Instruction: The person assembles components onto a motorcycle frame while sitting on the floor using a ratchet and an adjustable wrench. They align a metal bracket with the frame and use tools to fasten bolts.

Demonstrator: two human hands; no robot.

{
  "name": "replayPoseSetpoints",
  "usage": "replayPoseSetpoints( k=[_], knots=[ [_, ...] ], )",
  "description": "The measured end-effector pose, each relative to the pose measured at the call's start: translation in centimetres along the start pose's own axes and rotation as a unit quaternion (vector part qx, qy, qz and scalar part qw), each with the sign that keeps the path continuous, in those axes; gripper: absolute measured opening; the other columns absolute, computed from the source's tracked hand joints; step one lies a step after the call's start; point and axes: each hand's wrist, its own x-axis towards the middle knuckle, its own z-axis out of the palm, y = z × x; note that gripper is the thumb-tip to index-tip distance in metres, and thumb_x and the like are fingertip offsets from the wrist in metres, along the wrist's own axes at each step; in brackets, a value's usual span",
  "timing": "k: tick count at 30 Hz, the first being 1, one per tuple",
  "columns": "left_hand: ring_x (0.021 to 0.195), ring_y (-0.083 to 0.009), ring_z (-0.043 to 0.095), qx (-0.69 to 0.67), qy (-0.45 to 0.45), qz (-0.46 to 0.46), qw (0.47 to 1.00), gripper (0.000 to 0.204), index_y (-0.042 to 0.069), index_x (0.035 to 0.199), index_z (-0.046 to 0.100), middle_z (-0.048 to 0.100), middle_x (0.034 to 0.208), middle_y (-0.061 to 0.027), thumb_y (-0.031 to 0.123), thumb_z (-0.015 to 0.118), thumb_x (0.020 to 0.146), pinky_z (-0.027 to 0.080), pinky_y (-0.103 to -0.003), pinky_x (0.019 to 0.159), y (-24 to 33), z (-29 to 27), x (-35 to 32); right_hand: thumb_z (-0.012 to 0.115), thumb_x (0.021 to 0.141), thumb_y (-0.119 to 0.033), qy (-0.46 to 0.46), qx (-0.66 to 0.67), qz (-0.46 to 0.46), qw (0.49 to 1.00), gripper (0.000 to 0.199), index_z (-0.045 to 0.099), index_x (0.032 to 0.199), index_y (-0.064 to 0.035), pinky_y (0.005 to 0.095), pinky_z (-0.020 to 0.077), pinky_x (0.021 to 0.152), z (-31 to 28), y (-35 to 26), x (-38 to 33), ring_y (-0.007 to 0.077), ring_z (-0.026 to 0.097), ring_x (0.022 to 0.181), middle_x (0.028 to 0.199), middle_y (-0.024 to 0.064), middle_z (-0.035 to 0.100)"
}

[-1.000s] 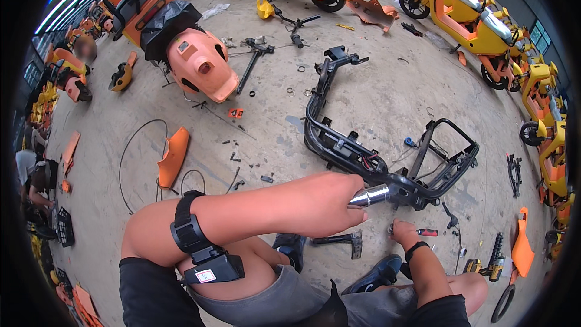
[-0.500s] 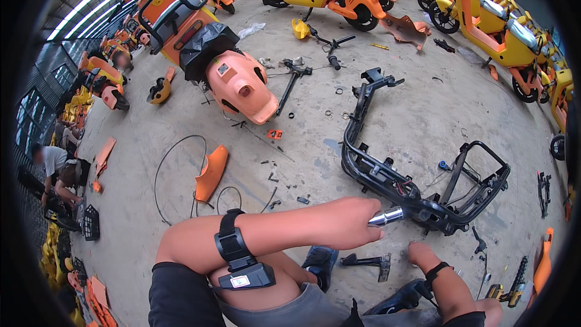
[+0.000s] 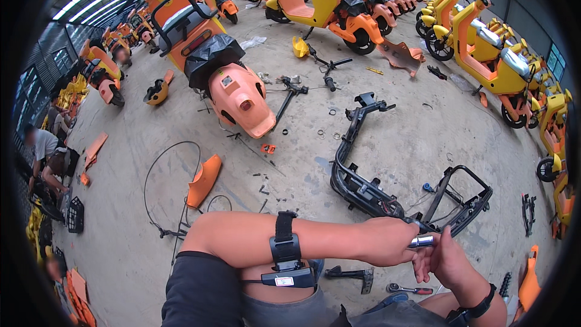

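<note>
My left hand (image 3: 387, 241) is closed round a short chrome cylinder that looks like a socket (image 3: 422, 241), its shiny end sticking out to the right. My right hand (image 3: 449, 259) has come up against that end, thumb raised on one side and fingers loosely spread below. Whether it grips the socket as well is hard to see, but the fingers look apart. Just beyond both hands lies a black scooter frame (image 3: 357, 191) on its side on the concrete floor. A ratchet wrench (image 3: 410, 289) with a red and black handle lies on the floor below my hands.
A black metal bracket (image 3: 354, 275) lies near my feet. Left of the frame are an orange panel (image 3: 204, 180) and looped cable (image 3: 148, 191). A partly stripped scooter (image 3: 239, 94) stands ahead; parked scooters line the back and right. People crouch at far left beside a black basket (image 3: 75, 215).
My left hand has moved right with the socket. My right hand has risen from near the floor to meet it. The ratchet wrench has come into sight as the view shifted.
</note>
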Motion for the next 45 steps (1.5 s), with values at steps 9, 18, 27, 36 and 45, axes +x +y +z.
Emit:
replayPoseSetpoints(
  k=[9, 18, 27, 36, 45],
  knots=[
    [0.083, -0.0357, 0.064, -0.068, 0.006, -0.031, 0.997, 0.043, -0.003, 0.095, 0.053, 0.064, 0.083, -0.0203, 0.038, 0.064, 0.087, 0.048, -0.042, 0.070, -1.8, 0.7, 0.8, 0.056, 0.097, -0.025, 0.214, -0.189, -0.194, 0.939, 0.025, 0.053, 0.087, -0.0026, 0.0224, 0.0343, 0.039, 1.7, 0.0, 2.0, 0.0054, 0.044, 0.044, 0.060, -0.0020, 0.049],
    [0.091, -0.0320, 0.066, 0.308, -0.201, -0.197, 0.909, 0.026, 0.007, 0.096, 0.072, 0.070, 0.096, -0.0149, 0.023, 0.062, 0.079, 0.053, -0.042, 0.075, -10.7, 3.6, 7.7, 0.046, 0.098, -0.041, 0.280, 0.009, -0.267, 0.922, 0.034, 0.051, 0.093, -0.0078, 0.0205, 0.0334, 0.035, -2.6, 1.0, 2.8, 0.0080, 0.043, 0.038, 0.055, 0.0000, 0.047],
    [0.102, -0.0271, 0.062, 0.266, 0.079, -0.283, 0.918, 0.035, 0.011, 0.106, 0.067, 0.066, 0.106, -0.0092, 0.023, 0.072, 0.074, 0.050, -0.046, 0.078, -28.5, 27.8, 12.9, 0.048, 0.097, -0.040, 0.299, 0.106, -0.218, 0.923, 0.030, 0.051, 0.092, -0.0101, 0.0207, 0.0313, 0.033, -3.8, 2.1, 1.7, 0.0073, 0.038, 0.038, 0.057, -0.0009, 0.044],
    [0.100, -0.0367, 0.065, 0.002, 0.031, -0.349, 0.937, 0.042, 0.003, 0.096, 0.071, 0.069, 0.102, -0.0199, 0.042, 0.061, 0.086, 0.050, -0.045, 0.088, -29.4, 37.1, 7.4, 0.047, 0.098, -0.041, 0.298, 0.040, -0.206, 0.931, 0.030, 0.047, 0.087, -0.0133, 0.0205, 0.0267, 0.033, -5.0, 2.8, 0.0, 0.0059, 0.034, 0.038, 0.056, -0.0020, 0.041],
    [0.098, -0.0341, 0.066, -0.183, -0.232, -0.339, 0.893, 0.056, 0.002, 0.105, 0.068, 0.070, 0.104, -0.0147, 0.050, 0.070, 0.075, 0.051, -0.044, 0.085, -26.7, 35.8, 7.9, 0.049, 0.097, -0.041, 0.306, 0.022, -0.202, 0.930, 0.029, 0.050, 0.093, -0.0114, 0.0204, 0.0255, 0.033, -4.6, 2.8, -0.1, 0.0052, 0.034, 0.039, 0.057, -0.0018, 0.042]
  ],
)
